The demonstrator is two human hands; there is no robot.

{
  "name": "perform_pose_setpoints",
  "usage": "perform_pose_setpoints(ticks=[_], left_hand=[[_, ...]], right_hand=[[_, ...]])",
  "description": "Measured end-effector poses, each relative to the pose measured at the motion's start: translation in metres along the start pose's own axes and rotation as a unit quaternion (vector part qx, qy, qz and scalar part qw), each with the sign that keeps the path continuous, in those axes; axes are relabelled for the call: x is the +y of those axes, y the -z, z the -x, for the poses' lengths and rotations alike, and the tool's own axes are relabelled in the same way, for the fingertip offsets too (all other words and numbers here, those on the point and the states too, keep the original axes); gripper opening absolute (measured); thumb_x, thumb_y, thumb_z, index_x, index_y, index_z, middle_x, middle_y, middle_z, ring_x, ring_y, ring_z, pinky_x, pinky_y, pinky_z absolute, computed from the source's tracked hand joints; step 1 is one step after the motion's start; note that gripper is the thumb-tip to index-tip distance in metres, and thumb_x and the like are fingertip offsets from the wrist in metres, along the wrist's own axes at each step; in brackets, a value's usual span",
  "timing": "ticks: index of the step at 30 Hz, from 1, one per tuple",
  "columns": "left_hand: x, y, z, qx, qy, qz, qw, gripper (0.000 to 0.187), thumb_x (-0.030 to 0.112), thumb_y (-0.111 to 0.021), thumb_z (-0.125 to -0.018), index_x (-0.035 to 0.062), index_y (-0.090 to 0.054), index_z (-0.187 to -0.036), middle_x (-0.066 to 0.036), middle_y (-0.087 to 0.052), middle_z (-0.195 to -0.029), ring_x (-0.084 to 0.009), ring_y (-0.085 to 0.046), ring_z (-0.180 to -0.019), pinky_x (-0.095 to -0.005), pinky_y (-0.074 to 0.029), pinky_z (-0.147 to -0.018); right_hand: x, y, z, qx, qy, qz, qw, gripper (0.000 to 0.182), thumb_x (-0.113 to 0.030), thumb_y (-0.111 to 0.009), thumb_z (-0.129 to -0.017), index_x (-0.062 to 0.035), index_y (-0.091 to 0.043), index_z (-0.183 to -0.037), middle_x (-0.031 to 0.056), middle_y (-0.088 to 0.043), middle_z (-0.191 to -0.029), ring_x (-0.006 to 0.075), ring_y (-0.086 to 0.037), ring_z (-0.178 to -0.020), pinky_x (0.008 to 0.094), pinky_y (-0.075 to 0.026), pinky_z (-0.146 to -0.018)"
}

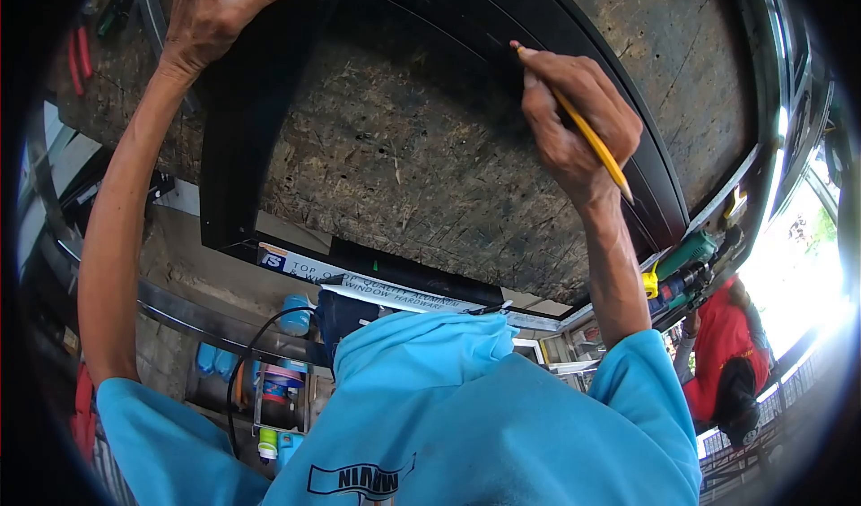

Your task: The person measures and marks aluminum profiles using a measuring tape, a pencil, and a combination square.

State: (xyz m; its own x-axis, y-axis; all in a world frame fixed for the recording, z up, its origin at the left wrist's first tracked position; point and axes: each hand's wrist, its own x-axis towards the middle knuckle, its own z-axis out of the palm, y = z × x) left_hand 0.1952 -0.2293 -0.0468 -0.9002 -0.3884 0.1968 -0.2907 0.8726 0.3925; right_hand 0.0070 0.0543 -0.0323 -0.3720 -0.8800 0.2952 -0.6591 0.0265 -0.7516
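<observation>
A yellow pencil (590, 137) is held in my right hand (583, 116), eraser end pointing up-left past the fingertips and sharpened tip sticking out beyond the wrist side. This hand is right at a long black metal frame bar (659, 183) that runs from the top toward the lower right. At the upper left, my left hand (208, 13) lies over another black frame piece (235, 174); its thumb is stretched out along the dark surface. The other left fingers are partly cut off by the view's top edge. Both bars rest on a worn, scratched wooden board (395, 156).
Red-handled pliers (81, 55) lie at the far left. A labelled strip (377, 286) runs along the board's near edge. To the right are a green power tool (689, 251) and a person in a red shirt (722, 349). Blue bottles (215, 360) stand below, lower left.
</observation>
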Motion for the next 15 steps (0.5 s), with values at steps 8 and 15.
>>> perform_pose_setpoints(ticks=[8, 15], left_hand=[[-0.001, 0.001, 0.000, -0.001, -0.005, -0.009, 1.000, 0.064, 0.054, -0.067, -0.079, 0.0075, -0.061, -0.124, -0.014, -0.057, -0.129, -0.0311, -0.047, -0.124, -0.0467, -0.032, -0.105], [0.004, 0.002, 0.001, 0.002, -0.016, -0.014, 1.000, 0.065, 0.055, -0.067, -0.079, 0.0074, -0.062, -0.123, -0.014, -0.057, -0.128, -0.0308, -0.048, -0.123, -0.0468, -0.032, -0.104]], right_hand=[[0.007, 0.001, 0.015, -0.001, 0.072, 0.050, 0.996, 0.032, 0.005, -0.071, -0.067, -0.0021, -0.069, -0.099, 0.0070, -0.067, -0.084, 0.0162, -0.062, -0.069, 0.0267, -0.051, -0.060], [0.005, -0.007, 0.022, -0.003, 0.120, 0.107, 0.987, 0.045, 0.005, -0.074, -0.060, -0.0033, -0.067, -0.105, 0.0046, -0.059, -0.081, 0.0159, -0.054, -0.067, 0.0275, -0.044, -0.056]])
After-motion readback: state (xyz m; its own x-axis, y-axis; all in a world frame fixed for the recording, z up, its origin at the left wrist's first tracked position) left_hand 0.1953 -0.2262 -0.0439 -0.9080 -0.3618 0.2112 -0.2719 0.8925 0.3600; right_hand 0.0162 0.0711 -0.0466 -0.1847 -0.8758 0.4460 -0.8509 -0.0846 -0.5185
